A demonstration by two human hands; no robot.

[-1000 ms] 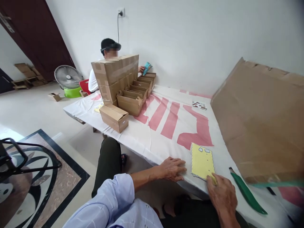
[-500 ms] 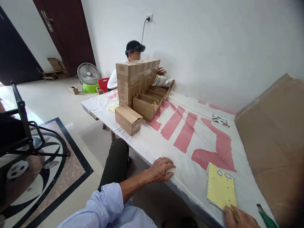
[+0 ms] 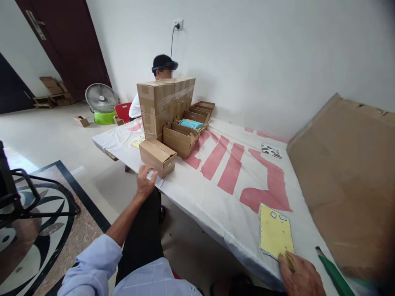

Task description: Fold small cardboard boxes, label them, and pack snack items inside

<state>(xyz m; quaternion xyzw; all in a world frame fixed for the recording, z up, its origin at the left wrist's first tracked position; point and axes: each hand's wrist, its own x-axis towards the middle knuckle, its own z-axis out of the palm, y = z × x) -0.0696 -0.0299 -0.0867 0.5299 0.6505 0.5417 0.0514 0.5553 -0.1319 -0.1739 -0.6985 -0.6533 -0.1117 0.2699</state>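
Observation:
My left hand (image 3: pixel 144 183) is stretched out to the table's near edge, fingers curled at the near corner of a closed cardboard box (image 3: pixel 157 156). Something pale shows between the fingers; I cannot make out what. My right hand (image 3: pixel 300 275) rests at the bottom right, fingertips lying on the near corner of a yellow sheet (image 3: pixel 274 230) with a scalloped edge and small cut-outs. The sheet lies flat on the white and red cloth (image 3: pixel 231 185) covering the table.
A green-handled tool (image 3: pixel 335 275) lies right of my right hand, beside a big leaning cardboard sheet (image 3: pixel 348 176). Open boxes (image 3: pixel 180 137), one with a blue packet (image 3: pixel 191 123), stand by stacked boxes (image 3: pixel 163 96). A person (image 3: pixel 163 68) sits behind. A black frame (image 3: pixel 18 197) stands left.
My left hand has lifted off the table edge near me and reached forward and left to the closed box. My right hand stays on the yellow sheet. The blue packet now lies in an open box.

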